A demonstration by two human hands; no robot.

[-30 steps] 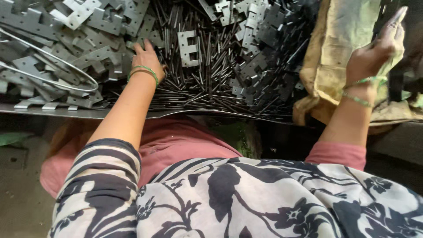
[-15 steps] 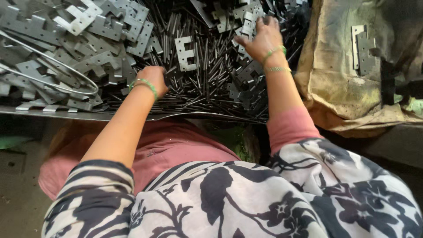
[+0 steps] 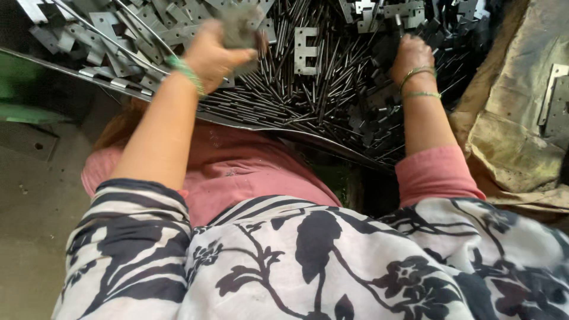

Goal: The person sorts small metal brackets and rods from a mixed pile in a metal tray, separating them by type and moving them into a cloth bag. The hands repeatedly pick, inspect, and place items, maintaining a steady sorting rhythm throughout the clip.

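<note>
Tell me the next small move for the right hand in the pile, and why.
Probably close the right hand on one flat grey metal hinge plate and lift it clear. It lies palm down on the dark plates beside the heap of thin steel pins, apparently holding nothing, while the left hand already grips a blurred grey metal piece.

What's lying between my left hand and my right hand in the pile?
In the head view, between the left hand and the right hand lie thin dark metal pins, with an E-shaped metal plate on top.
</note>
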